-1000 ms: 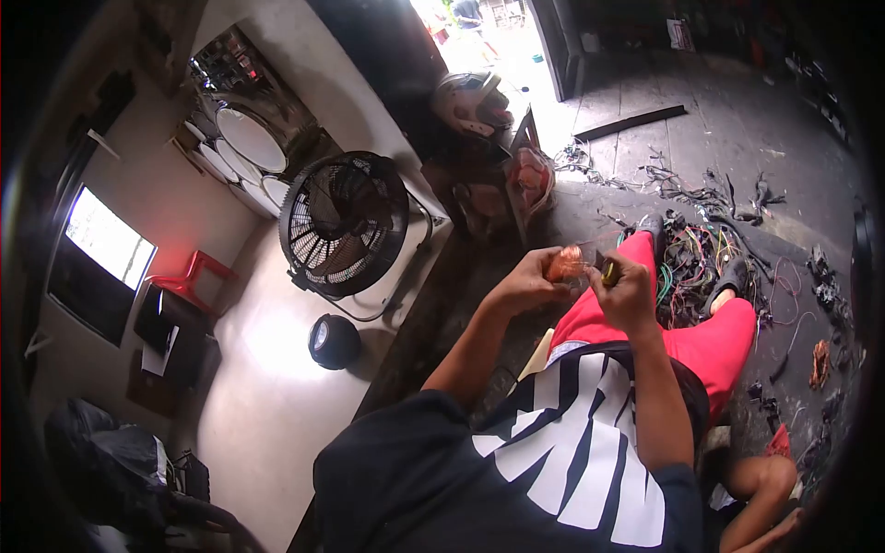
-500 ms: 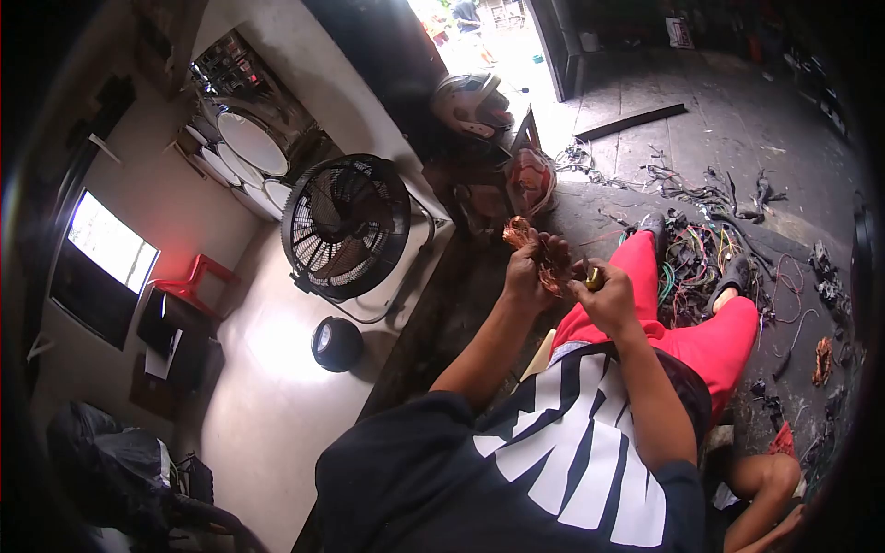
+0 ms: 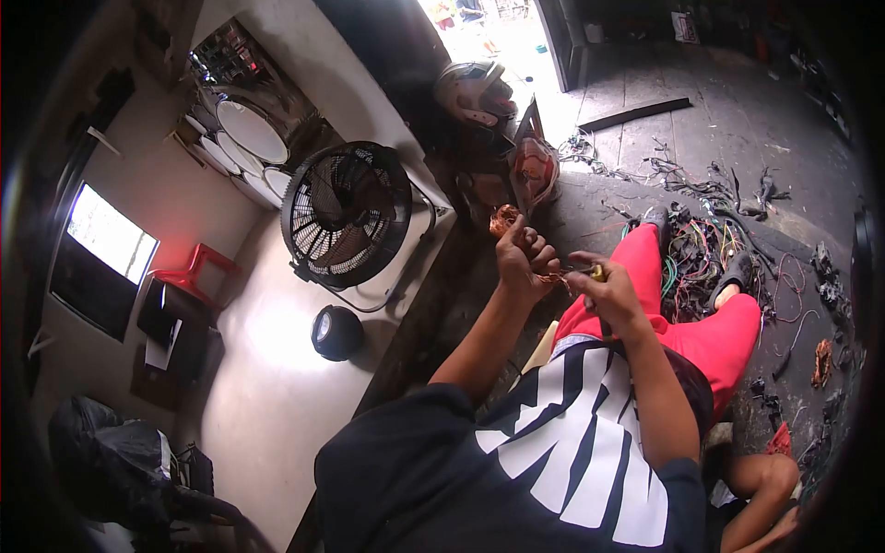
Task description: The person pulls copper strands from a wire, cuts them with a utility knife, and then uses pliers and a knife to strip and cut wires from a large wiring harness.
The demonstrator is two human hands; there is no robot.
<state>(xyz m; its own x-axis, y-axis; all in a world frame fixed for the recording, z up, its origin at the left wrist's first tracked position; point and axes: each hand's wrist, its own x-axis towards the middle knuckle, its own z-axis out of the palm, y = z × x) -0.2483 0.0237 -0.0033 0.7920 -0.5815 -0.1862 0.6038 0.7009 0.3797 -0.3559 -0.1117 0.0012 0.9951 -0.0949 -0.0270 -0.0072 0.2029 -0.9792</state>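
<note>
My left hand (image 3: 524,260) is closed around a tangle of copper wire (image 3: 503,221), with a clump of it sticking up above my thumb and more strands running out to the right between my two hands. My right hand (image 3: 608,293) is just beside the left, nearly touching it, fingers closed on a small tool with a yellow handle (image 3: 597,272) whose tip sits against the copper strands. Both hands are raised in front of my chest, above my lap and my red shorts (image 3: 701,323). I am sitting on the dark floor (image 3: 645,138), and past my knees lies a heap of coloured wires (image 3: 701,253) spread across it, well apart from my hands. A black fan (image 3: 348,214) stands by the pale wall to the left of my hands, and a helmet (image 3: 472,92) lies near the bright doorway beyond them. A small round black object (image 3: 336,332) rests below the fan
</note>
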